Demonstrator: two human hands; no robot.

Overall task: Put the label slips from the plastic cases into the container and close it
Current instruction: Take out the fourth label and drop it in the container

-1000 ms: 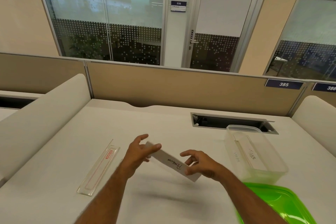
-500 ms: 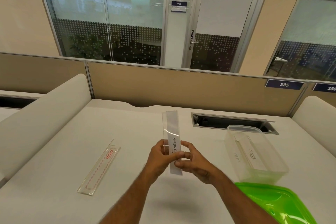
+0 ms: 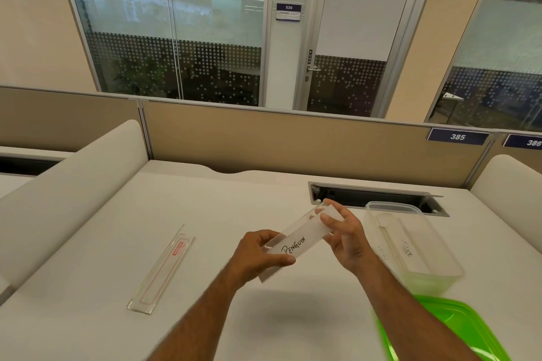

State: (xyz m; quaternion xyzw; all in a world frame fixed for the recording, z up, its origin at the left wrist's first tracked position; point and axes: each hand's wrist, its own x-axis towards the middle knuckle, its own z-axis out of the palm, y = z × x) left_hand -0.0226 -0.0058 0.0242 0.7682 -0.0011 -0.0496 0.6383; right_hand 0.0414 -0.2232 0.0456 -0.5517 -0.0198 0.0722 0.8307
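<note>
left hand [image 3: 259, 255] grips case [image 3: 296, 243] low end | right hand [image 3: 341, 231] pinches top end, likely freeing slip [image 3: 293, 247] | container [image 3: 410, 243] open just right, 2 slips inside

On the desk [image 3: 123, 243] a case [image 3: 162, 268] lies left. At centre, above the desk, both hands [image 3: 258, 255] [image 3: 347, 236] hold another case [image 3: 296, 245] with a slip inside. The container [image 3: 440, 261], slips [image 3: 409, 249] in it, stands right; the lid [image 3: 457, 328] lies before it.

**Clear plastic, matt paper, pale worktop**

The held case [image 3: 296, 239] is clear glossy plastic over a matt white paper slip [image 3: 302, 243]. At four o'clock sits a translucent plastic container [image 3: 434, 255]; its lid [image 3: 457, 328] is glossy green. The worktop [image 3: 117, 228] looks smooth, matt.
</note>
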